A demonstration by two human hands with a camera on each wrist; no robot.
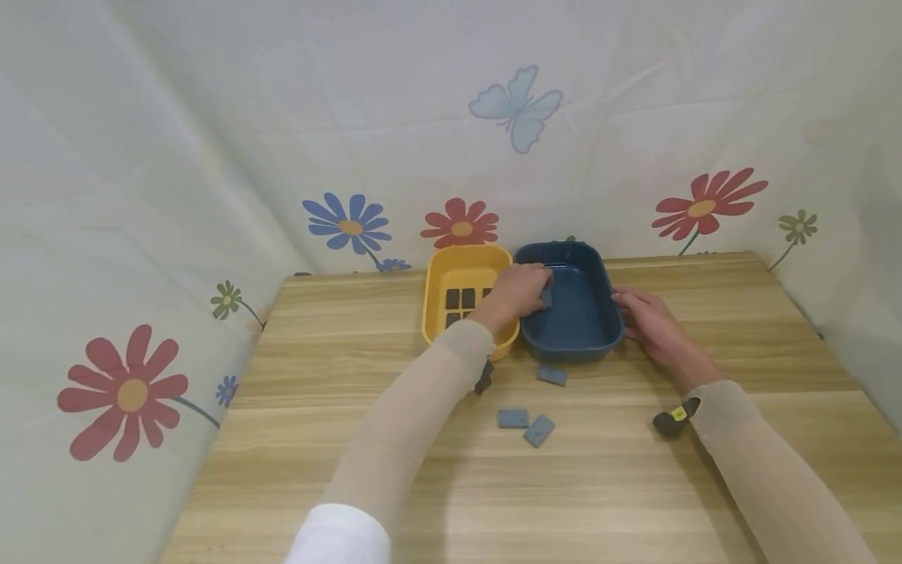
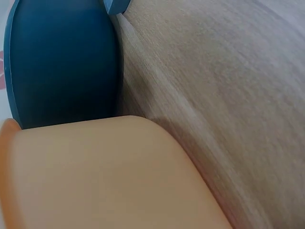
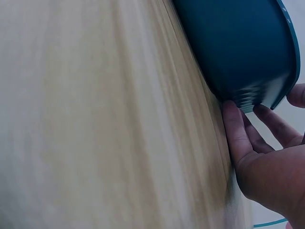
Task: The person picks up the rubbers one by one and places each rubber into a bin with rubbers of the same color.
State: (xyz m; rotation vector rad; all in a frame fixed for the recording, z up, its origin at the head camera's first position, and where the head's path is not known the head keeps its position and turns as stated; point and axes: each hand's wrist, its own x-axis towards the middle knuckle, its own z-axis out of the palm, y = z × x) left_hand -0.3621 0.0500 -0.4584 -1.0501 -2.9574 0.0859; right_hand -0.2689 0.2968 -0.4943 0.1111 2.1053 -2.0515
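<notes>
My left hand reaches over the yellow basin's right rim and pinches a grey-blue rectangular block above the left part of the dark blue basin. With thumb at the rim and fingers against the outer wall, my right hand holds that basin's right side; the right wrist view shows these fingers close up. Dark rectangular pieces lie in rows in the yellow basin, partly hidden by the left arm. The left wrist view shows both basins but not the left hand.
On the table, one grey-blue block lies just in front of the blue basin, and two more, a flat block and a slanted block, lie nearer. A flowered curtain hangs behind the wooden table.
</notes>
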